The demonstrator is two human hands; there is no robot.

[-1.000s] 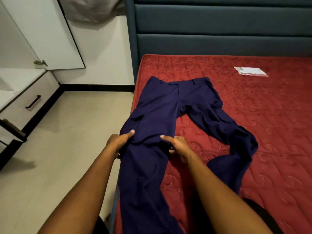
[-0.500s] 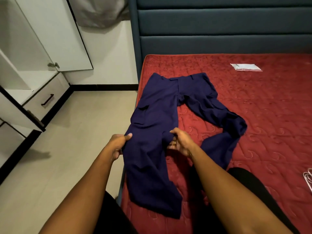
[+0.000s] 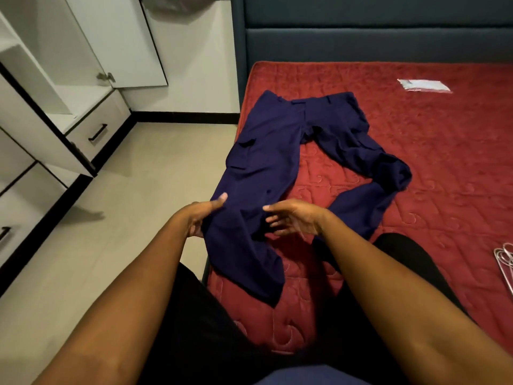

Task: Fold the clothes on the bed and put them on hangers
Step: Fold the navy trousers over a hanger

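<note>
Navy blue trousers (image 3: 266, 162) lie on the red mattress (image 3: 430, 162), waistband toward the headboard. One leg runs straight toward me along the bed's left edge; the other bends back on itself at the right. My left hand (image 3: 201, 216) holds the outer edge of the near leg, thumb on top and fingers under the cloth. My right hand (image 3: 294, 218) hovers at the leg's inner edge, palm turned left, fingers spread and holding nothing. Thin wire hangers (image 3: 505, 263) lie at the right edge of the view.
A white plastic packet (image 3: 423, 85) lies far back on the mattress. The dark padded headboard (image 3: 374, 43) stands behind. A white wardrobe with an open door (image 3: 41, 126) and drawers (image 3: 97, 133) stands left, across the beige floor (image 3: 125, 218).
My right hand has let go of the leg's inner edge and opened. The near leg has been drawn further onto the mattress, and the view has pulled back.
</note>
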